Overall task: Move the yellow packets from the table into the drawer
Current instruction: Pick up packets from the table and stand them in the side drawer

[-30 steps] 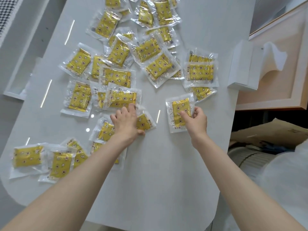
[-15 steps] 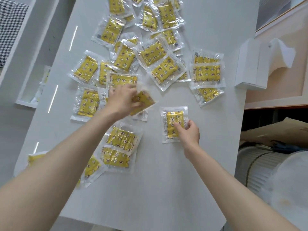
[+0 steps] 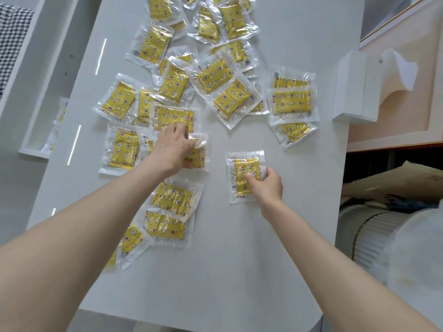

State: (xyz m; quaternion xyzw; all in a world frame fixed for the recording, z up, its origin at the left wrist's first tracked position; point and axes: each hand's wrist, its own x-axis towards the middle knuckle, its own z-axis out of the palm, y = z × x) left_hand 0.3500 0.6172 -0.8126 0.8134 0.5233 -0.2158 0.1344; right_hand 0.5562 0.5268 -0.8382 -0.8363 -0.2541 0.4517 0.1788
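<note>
Yellow packet point(image 3: 243, 174) pinched beneath right hand point(image 3: 268, 185), second packet point(image 3: 200, 154) gripped under left hand point(image 3: 173, 146), white table point(image 3: 239, 259).

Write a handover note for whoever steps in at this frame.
Left hand: grips a crumpled packet at the near edge of the pile, fingertips on the next one.
Right hand: pinches a lone packet lying flat on the table, apart from the rest.
Packets: roughly two dozen spread over the table, many overlapping; a few lie beside the left forearm.
Done: nothing visibly stowed; I cannot tell which unit is the drawer.
To do: lift both gripped packets, stow them, then clear the rest.
</note>
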